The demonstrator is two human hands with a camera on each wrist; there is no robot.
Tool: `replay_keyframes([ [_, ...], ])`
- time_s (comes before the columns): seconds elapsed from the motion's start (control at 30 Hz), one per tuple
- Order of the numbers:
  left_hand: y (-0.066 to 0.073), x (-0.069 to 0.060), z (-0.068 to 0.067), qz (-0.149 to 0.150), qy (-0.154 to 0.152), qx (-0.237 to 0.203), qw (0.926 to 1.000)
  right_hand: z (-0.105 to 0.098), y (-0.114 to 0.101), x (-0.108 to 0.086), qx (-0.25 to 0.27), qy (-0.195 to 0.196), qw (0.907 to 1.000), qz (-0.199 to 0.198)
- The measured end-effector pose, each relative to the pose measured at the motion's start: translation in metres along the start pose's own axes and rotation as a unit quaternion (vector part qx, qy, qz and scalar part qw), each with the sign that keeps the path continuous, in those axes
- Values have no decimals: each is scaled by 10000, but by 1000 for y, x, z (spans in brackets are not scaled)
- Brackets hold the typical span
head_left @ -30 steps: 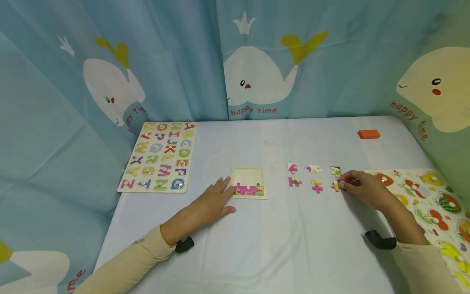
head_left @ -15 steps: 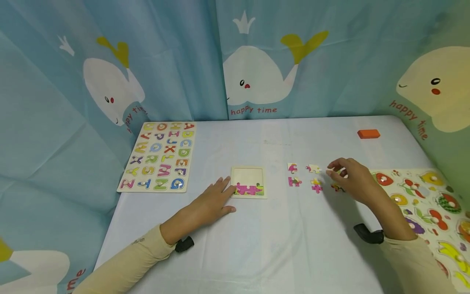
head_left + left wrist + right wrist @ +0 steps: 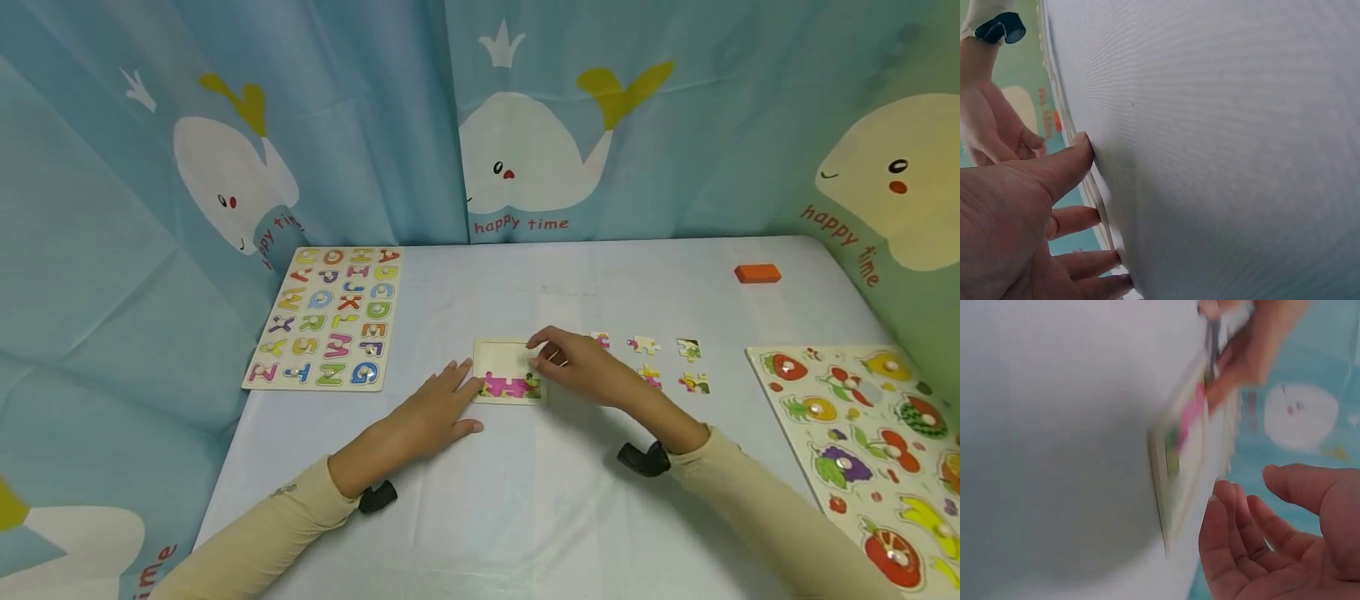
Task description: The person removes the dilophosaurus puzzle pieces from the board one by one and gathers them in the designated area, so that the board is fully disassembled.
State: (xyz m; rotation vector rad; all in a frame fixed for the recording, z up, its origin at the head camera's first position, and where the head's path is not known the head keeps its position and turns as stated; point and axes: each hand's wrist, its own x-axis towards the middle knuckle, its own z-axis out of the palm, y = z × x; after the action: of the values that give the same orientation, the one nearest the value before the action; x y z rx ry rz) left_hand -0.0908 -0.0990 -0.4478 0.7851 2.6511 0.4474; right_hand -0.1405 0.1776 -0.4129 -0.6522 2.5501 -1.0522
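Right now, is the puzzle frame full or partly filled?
Partly filled: the puzzle frame has pink pieces along its near side; bare board shows beyond them.

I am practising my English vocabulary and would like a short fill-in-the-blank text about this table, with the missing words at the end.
1. In the head view, the left hand touches the puzzle frame at its ____ edge.
2. The board on the left carries colourful ____.
3. The board on the right shows different kinds of ____.
4. The curtain reads "happy ____" below the middle whale.

Missing words: left; letters; fruit; time.
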Motion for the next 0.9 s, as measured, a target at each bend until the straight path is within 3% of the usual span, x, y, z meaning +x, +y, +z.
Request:
replay_keyframes([
  [0.17, -1, 1, 0, -17, -1, 35, 10000, 29, -8, 19, 131, -444, 9986, -244],
  [0.3, -2, 0, 0, 28, 42, 19, 10000, 42, -12, 28, -130, -580, 9978, -295],
  [0.7, -2, 1, 0, 135, 133, 48, 9998, 56, -19, 33, -829, -449, 9954, -186],
  [0.9, -3, 1, 0, 198, 206, 95, 9995, 57, -21, 35, -941, -484, 9943, -101],
])
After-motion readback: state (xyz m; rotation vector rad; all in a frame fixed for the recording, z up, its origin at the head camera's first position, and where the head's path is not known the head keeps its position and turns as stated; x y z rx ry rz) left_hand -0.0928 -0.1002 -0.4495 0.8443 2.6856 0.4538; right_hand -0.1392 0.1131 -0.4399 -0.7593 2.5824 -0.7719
